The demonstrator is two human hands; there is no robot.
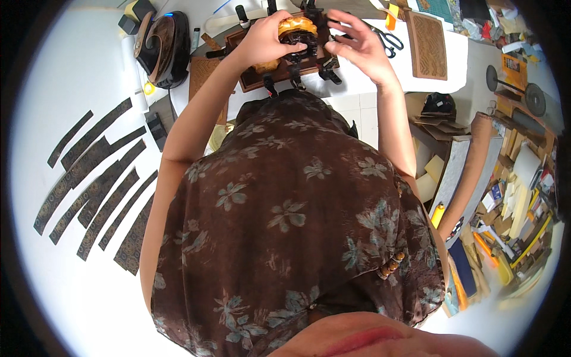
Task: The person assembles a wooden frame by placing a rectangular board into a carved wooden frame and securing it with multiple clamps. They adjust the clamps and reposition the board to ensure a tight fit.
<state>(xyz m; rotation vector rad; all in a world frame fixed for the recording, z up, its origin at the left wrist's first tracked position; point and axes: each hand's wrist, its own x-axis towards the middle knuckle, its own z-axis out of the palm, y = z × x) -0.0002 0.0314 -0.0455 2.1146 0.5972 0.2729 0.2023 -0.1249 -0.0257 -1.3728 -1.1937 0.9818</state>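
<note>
My left hand (266, 43) is closed round a glossy piece (298, 25), amber on top with a black ribbed part under it; the thumb presses on the black part. That piece is over a brown wooden frame (234, 41) with several black clamps (295, 77) along its edges. Another amber lump (267, 66) shows below my left hand. Just right of the piece, my right hand (361, 50) is raised with fingers apart and nothing visible in it. Black-handled scissors (391, 43) lie beyond it, partly hidden by that hand.
A dark clothes iron (168, 50) stands at left. Dark patterned strips (98, 178) lie on the white surface below it. A carved brown panel (427, 46) rests on white paper at right, near a green cutting mat (437, 8). Many offcuts (517, 202) crowd the far right.
</note>
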